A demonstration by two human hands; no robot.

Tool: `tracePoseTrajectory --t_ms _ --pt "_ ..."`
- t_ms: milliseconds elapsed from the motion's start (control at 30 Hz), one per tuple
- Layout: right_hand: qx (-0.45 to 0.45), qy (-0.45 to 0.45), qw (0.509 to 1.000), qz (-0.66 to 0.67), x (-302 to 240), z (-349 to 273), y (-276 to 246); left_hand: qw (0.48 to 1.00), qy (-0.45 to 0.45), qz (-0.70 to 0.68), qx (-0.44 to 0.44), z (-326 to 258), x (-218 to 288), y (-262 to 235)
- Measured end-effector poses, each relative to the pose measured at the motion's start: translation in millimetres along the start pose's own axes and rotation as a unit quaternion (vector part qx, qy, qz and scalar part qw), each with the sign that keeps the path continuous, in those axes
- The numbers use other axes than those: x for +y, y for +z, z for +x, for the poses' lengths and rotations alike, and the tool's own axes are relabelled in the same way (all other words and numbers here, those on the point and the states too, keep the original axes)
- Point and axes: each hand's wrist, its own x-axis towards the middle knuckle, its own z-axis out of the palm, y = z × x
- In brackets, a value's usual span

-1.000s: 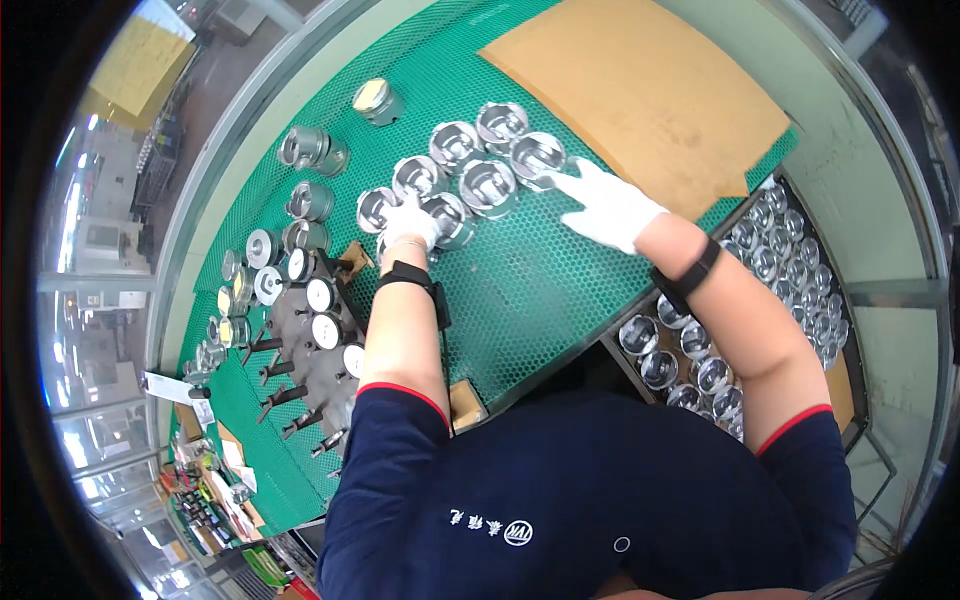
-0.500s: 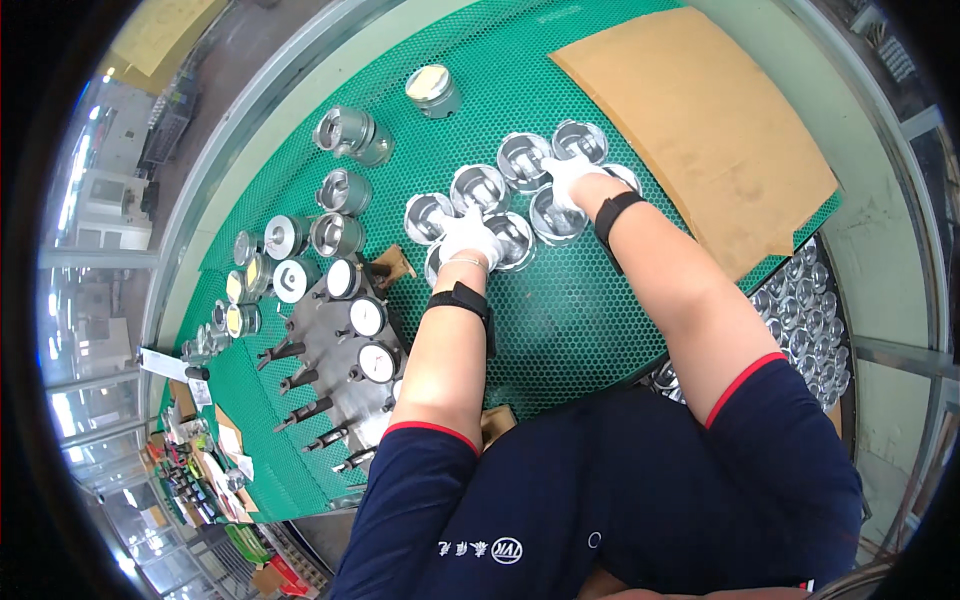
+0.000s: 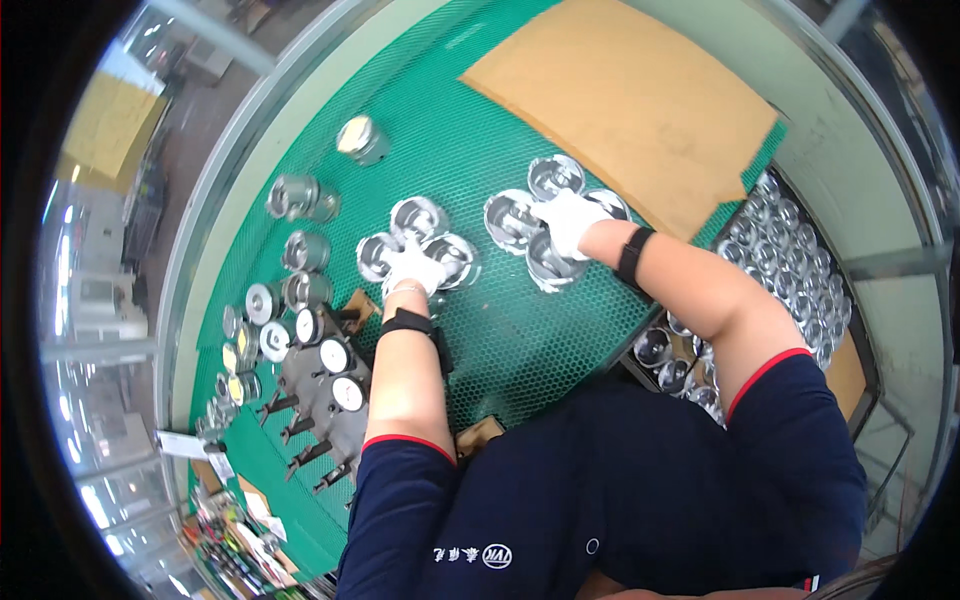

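Shiny metal engine pistons stand in two clusters on the green perforated mat [image 3: 500, 340], hollow ends up. My left hand [image 3: 413, 270], in a white glove, grips the left cluster, its fingers reaching in among the pistons [image 3: 419, 219]. A piston [image 3: 449, 260] sits right beside its fingers, and the palm partly covers another. My right hand [image 3: 570, 222], gloved too, grips the right cluster, with a piston [image 3: 513, 220] to its left, one [image 3: 556, 178] beyond it and one [image 3: 552, 265] on its near side. Both hands hide some of the fingertips and piston rims.
Brown cardboard [image 3: 620, 95] lies at the far right. Left stand more pistons [image 3: 305, 250] and a grey plate with dial gauges [image 3: 348, 393]. A piston with a yellow top [image 3: 362, 140] stands farther back. A crate of pistons [image 3: 780, 255] is at the right, below the mat's edge.
The pistons, earlier in nearly one group, now form two clusters with a gap between them. My hands have moved apart with their clusters, and the whole view has shifted.
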Motion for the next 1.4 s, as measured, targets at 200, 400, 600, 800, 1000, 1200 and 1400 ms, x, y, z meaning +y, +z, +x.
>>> tracePoseTrajectory --t_ms 200,400,600,800,1000,1200,1400 --pt "-0.029 0.115 0.981 0.156 62 -193 9 0.989 0.106 0.062 0.08 20 -2 15" --pt "0.068 0.372 0.886 0.267 94 -427 70 0.965 0.225 0.033 0.134 45 -37 27" --pt "0.279 0.57 0.705 0.316 119 -633 184 0.996 0.0 -0.07 0.054 -53 48 31" --pt "0.157 0.687 0.597 0.383 218 -808 370 0.937 0.081 -0.297 -0.166 -174 103 62" --pt "0.12 0.722 0.618 0.289 319 -867 430 0.929 0.185 -0.25 -0.2 -354 211 120" --pt "0.182 0.694 0.631 0.295 363 -875 538 0.8 0.563 0.064 -0.197 -564 403 225" --pt "0.211 0.67 0.619 0.351 358 -884 551 0.608 0.753 0.134 -0.213 -693 561 359"
